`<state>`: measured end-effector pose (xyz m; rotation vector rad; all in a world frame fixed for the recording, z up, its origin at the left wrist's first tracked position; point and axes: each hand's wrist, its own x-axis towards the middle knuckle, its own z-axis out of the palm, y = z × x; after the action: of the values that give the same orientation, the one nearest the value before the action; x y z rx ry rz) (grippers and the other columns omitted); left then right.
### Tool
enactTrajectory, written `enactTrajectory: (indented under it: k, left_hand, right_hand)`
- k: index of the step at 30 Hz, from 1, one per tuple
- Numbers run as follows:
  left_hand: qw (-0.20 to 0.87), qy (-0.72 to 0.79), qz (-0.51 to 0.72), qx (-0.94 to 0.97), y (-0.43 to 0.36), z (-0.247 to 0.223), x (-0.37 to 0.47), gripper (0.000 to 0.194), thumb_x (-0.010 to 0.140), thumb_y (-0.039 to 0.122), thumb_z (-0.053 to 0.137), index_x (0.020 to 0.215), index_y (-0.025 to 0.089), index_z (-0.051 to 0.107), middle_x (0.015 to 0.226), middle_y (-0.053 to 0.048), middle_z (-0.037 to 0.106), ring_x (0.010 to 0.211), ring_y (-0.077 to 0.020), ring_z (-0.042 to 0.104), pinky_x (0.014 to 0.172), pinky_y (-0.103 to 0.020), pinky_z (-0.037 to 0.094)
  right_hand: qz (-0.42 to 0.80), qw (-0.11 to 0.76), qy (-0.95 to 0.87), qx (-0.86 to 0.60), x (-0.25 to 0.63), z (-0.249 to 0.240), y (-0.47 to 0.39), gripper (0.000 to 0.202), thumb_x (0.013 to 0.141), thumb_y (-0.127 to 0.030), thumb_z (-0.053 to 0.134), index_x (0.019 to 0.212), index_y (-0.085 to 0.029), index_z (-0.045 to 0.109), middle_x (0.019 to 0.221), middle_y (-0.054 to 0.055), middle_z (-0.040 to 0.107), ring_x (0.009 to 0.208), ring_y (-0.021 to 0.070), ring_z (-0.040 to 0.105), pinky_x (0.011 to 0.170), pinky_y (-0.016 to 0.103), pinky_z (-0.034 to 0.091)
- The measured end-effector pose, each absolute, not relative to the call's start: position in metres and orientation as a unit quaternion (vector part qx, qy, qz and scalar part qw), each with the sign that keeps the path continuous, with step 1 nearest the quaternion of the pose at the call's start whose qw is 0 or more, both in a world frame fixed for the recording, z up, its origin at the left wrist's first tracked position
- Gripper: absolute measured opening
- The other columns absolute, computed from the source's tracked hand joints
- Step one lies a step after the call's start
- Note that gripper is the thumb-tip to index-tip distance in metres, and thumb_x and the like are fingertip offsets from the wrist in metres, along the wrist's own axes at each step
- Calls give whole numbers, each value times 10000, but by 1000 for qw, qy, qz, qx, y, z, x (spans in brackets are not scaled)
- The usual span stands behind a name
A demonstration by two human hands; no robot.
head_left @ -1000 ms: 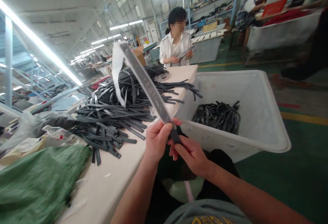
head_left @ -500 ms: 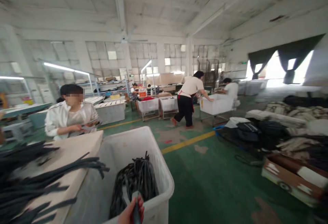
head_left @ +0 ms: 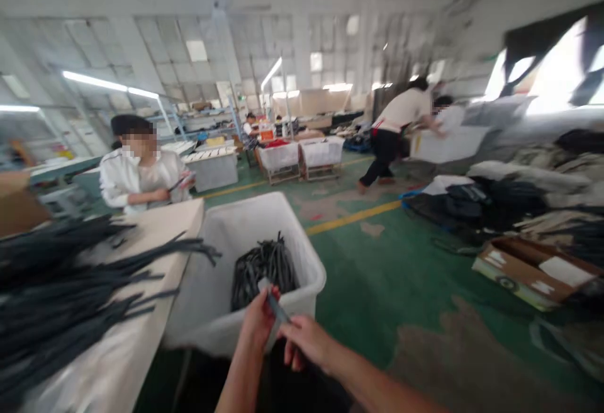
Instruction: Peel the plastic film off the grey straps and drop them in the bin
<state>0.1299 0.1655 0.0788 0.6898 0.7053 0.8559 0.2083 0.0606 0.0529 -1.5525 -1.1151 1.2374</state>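
Observation:
Both my hands grip one grey fabric strip [head_left: 277, 308] over the near rim of a white plastic bin [head_left: 309, 255]. My left hand [head_left: 258, 316] is closed around its upper end, where a lighter grey tip sticks out. Fingers of my right hand [head_left: 302, 339] pinch the strip lower down, to the right. Inside the bin lies a heap of dark grey strips [head_left: 264, 265]. More dark strips [head_left: 89, 287] are piled on the pale tabletop [head_left: 182, 221] at the left, some ends hanging over its edge.
A seated co-worker [head_left: 144, 170] handles something behind the table. Further back, another person [head_left: 399, 117] leans on a white cart [head_left: 448, 142]. An open cardboard box [head_left: 528, 274] and fabric heaps [head_left: 500, 196] lie on the right. White carts [head_left: 278, 158] stand beyond the yellow floor line.
My right hand has come into view and taken hold of the strip beside my left. The view has tipped downward. The person at the cart has moved to the right with it.

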Motion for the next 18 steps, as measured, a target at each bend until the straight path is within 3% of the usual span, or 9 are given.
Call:
enactTrajectory:
  k: [3, 9, 11, 13, 15, 18]
  left_hand:
    - [780, 413, 398, 249, 173, 49, 103, 159, 859, 261, 678, 737, 165, 644, 655, -5, 677, 589, -90, 649, 599, -192, 503]
    - [801, 431, 369, 189, 162, 15, 102, 123, 874, 238, 624, 873, 138, 695, 789, -54, 730, 663, -122, 672, 620, -212, 500]
    - [808, 429, 359, 183, 155, 10, 99, 136, 881, 236, 610, 863, 133, 697, 780, -57, 726, 648, -128, 662, 605, -220, 492]
    - [809, 433, 356, 175, 154, 5, 92, 151, 895, 234, 591, 855, 130, 692, 758, -49, 716, 626, -126, 647, 612, -229, 492]
    - [807, 439, 360, 164, 158, 0, 84, 160, 912, 228, 565, 869, 132, 686, 742, -36, 706, 628, -120, 642, 647, -237, 501]
    - [806, 440, 367, 149, 165, -4, 77, 151, 920, 222, 557, 902, 134, 678, 749, -33, 701, 649, -116, 646, 696, -243, 514]
  right_hand:
    - [526, 373, -428, -634, 206, 31, 46, 305, 988, -270, 398, 785, -130, 577, 469, -43, 556, 331, 67, 460, 373, 158, 339]
    - [509, 346, -448, -649, 212, 14, 81, 295, 960, -269, 423, 758, -137, 593, 486, -24, 572, 378, 84, 516, 412, 175, 389]
    - [491, 352, -461, -650, 209, 15, 86, 271, 963, -275, 421, 852, -128, 620, 528, -20, 586, 394, 90, 525, 420, 187, 402]
    - [474, 365, -481, -641, 208, 19, 79, 250, 948, -288, 469, 1088, -142, 616, 620, -27, 624, 436, 94, 553, 462, 197, 437]
    - [455, 379, -539, -599, 210, 26, 64, 361, 932, -288, 506, 1278, -193, 548, 744, -24, 664, 531, 105, 603, 553, 218, 490]
    - [404, 370, -686, -479, 216, 37, 40, 339, 949, -222, 433, 1242, -217, 604, 928, 15, 700, 777, 145, 662, 744, 273, 526]
